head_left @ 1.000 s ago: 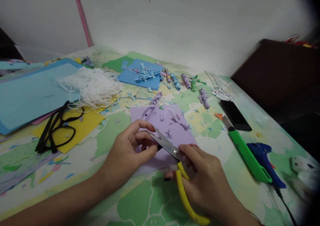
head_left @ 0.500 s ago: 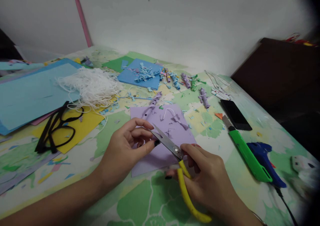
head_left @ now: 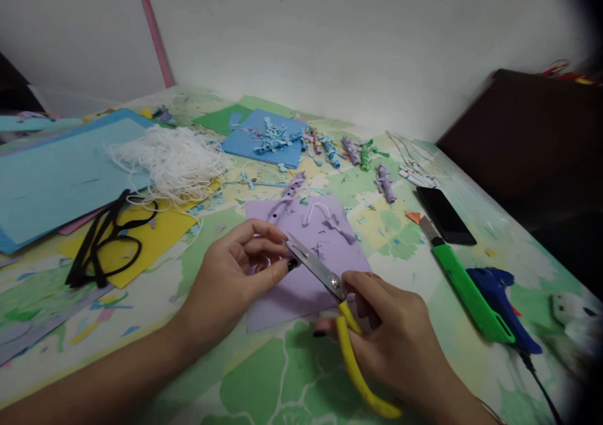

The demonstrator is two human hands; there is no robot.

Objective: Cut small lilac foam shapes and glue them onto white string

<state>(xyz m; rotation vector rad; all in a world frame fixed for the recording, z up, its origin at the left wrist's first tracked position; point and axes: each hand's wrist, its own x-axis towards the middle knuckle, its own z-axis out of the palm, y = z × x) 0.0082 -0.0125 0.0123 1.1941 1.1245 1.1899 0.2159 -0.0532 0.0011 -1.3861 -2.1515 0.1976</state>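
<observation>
I've got my right hand (head_left: 393,324) curled round the yellow-handled scissors (head_left: 336,285) just below frame centre, blades barely apart beside my half-curled left hand (head_left: 240,265); can't tell if that one's pinching anything. Purple sheet (head_left: 301,296) underneath, white string pile (head_left: 174,161) upper left.

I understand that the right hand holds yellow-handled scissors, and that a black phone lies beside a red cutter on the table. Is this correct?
Not fully: the cutter is green, not red, as the head view shows. The rest is right: the right hand holds yellow-handled scissors, and a black phone lies beside that cutter on the table.
</observation>
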